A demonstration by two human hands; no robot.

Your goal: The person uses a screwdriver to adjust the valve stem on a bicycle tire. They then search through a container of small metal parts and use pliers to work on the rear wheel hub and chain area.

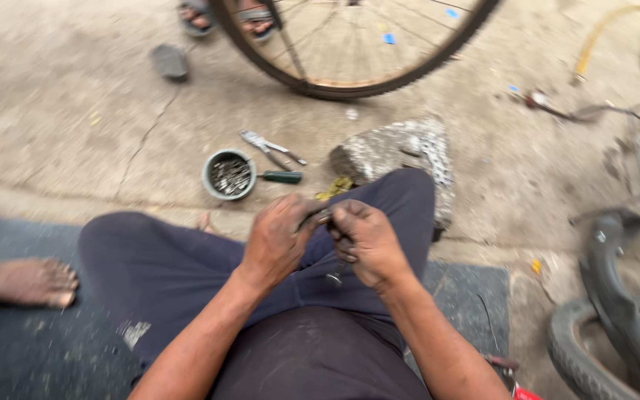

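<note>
My left hand point(279, 238) and my right hand point(367, 241) meet over my lap, fingers closed together on a small dark metal part point(325, 218). Motion blur hides what the part is. A short metal piece point(335, 277) hangs below my right hand. Both hands are grimy. I sit on a dark mat point(468, 292) in dark trousers, knees spread.
A round tin of small metal bits point(229, 175), a green-handled screwdriver point(281, 177) and pliers point(268, 146) lie on the concrete ahead. A rough stone point(401, 152) sits by my right knee. A bicycle wheel point(350, 44) stands beyond, tyres point(609, 326) at right, another person's sandalled feet point(224, 16) behind it.
</note>
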